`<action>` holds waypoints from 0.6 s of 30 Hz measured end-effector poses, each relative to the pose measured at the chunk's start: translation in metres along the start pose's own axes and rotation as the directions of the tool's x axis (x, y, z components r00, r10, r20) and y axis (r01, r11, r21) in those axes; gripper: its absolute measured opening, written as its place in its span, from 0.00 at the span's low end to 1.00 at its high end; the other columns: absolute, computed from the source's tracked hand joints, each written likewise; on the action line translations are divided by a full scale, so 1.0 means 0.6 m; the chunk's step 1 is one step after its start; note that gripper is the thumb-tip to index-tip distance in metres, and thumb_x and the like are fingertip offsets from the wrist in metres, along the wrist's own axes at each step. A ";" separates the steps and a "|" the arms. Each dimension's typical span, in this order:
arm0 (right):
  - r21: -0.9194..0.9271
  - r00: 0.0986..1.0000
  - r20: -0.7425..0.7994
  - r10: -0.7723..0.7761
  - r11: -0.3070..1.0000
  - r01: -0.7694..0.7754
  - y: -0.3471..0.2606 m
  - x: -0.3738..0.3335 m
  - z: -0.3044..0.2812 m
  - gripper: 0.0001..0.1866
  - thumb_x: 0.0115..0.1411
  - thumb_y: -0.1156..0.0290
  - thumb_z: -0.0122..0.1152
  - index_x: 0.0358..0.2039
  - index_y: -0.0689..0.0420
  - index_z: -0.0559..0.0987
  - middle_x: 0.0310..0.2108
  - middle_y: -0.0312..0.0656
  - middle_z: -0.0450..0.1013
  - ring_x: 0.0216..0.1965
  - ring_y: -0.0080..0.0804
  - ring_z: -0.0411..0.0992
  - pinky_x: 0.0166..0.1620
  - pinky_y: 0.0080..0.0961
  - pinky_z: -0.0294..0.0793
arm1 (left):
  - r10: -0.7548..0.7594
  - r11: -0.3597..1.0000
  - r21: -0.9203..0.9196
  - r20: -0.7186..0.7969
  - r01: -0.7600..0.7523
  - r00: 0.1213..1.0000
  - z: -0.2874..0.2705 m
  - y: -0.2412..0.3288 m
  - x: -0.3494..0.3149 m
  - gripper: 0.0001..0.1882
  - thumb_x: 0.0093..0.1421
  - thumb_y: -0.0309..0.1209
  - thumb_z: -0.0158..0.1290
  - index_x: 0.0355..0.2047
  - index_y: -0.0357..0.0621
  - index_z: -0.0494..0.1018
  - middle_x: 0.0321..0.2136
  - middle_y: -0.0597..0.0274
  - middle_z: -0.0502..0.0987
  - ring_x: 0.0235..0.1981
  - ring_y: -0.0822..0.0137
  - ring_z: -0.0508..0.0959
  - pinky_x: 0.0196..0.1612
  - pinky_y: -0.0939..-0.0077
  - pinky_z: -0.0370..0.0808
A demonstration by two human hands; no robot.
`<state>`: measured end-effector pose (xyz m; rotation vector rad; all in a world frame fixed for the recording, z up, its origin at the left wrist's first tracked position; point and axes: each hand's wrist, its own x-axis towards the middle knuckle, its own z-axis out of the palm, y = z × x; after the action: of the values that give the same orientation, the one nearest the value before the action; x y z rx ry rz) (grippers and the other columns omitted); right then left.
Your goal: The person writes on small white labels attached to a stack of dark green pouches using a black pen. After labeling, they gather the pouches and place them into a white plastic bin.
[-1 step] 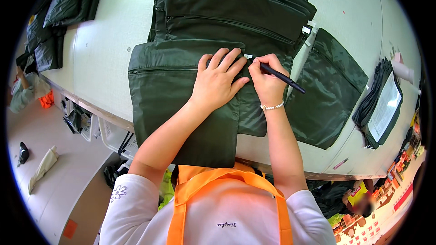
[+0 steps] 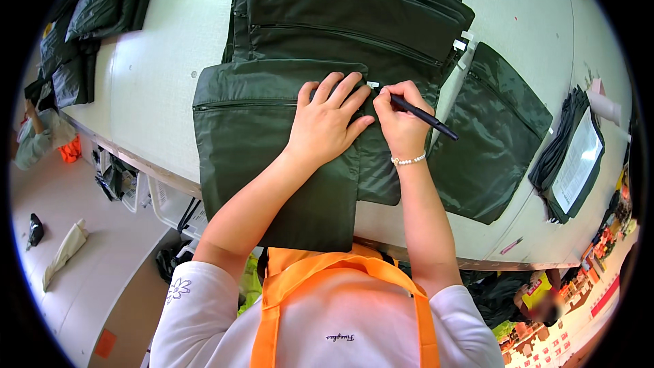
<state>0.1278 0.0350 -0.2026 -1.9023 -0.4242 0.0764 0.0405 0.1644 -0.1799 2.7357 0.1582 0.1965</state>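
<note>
My left hand (image 2: pixel 325 119) lies flat with fingers spread on a dark green fabric panel (image 2: pixel 272 163) that has a zipper across its upper part. My right hand (image 2: pixel 403 116) is closed around a black pen (image 2: pixel 429 119), its tip end by a small white label (image 2: pixel 372 84) at the panel's right edge. Part of that label is covered by my fingers. Beyond my hands, a stack of similar zippered green panels (image 2: pixel 340 7) lies spread in layers, white tags (image 2: pixel 459 45) showing along its right side.
Another green panel (image 2: pixel 487 143) lies to the right on the pale table (image 2: pixel 160 88). Farther right is a dark fabric bundle (image 2: pixel 550 170) with a printed white sheet (image 2: pixel 578 162). Puffy dark pieces (image 2: pixel 109 0) are piled at the far left. A person's sleeve (image 2: pixel 33 146) shows at the left rim.
</note>
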 end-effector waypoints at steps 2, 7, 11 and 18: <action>0.226 0.988 -0.036 0.150 0.964 -0.139 0.001 -0.004 -0.008 0.04 0.58 0.78 0.63 0.31 0.61 0.75 0.21 0.35 0.73 0.20 0.15 0.68 0.25 0.14 0.68 | -0.012 1.000 -0.022 0.009 0.012 1.000 -0.002 0.000 0.001 0.22 0.58 0.45 0.55 0.52 0.53 0.73 0.57 0.67 0.69 0.58 0.61 0.66 0.57 0.59 0.59; -0.222 0.987 0.163 -0.020 0.974 0.056 -0.057 -0.054 -0.037 0.09 0.60 0.75 0.59 0.42 0.57 0.76 0.28 0.43 0.75 0.32 0.36 0.73 0.36 0.33 0.72 | -0.051 0.942 -0.335 -0.084 0.020 0.995 -0.001 -0.026 -0.002 0.20 0.65 0.42 0.47 0.52 0.47 0.73 0.57 0.59 0.70 0.58 0.56 0.67 0.60 0.60 0.60; -0.493 0.958 0.288 0.000 0.857 0.148 -0.107 -0.111 -0.004 0.14 0.56 0.72 0.61 0.43 0.55 0.73 0.32 0.43 0.70 0.38 0.43 0.67 0.40 0.38 0.63 | -0.148 0.774 -0.628 -0.312 -0.086 0.939 0.008 -0.035 0.007 0.21 0.69 0.38 0.37 0.51 0.38 0.72 0.55 0.51 0.71 0.56 0.50 0.68 0.60 0.59 0.62; -0.280 0.980 -0.189 0.058 0.954 -0.111 -0.117 -0.054 -0.201 0.17 0.49 0.92 0.48 0.37 0.60 0.71 0.30 0.42 0.69 0.32 0.34 0.70 0.41 0.26 0.72 | 0.060 0.862 -0.443 -0.393 -0.246 0.918 -0.048 0.035 0.116 0.20 0.66 0.39 0.44 0.54 0.41 0.70 0.58 0.54 0.69 0.61 0.50 0.65 0.62 0.58 0.60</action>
<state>0.1103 -0.0623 -0.0987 -2.1946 -0.2399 -0.1060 0.1060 0.1654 -0.1374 2.1804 -0.0160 0.6997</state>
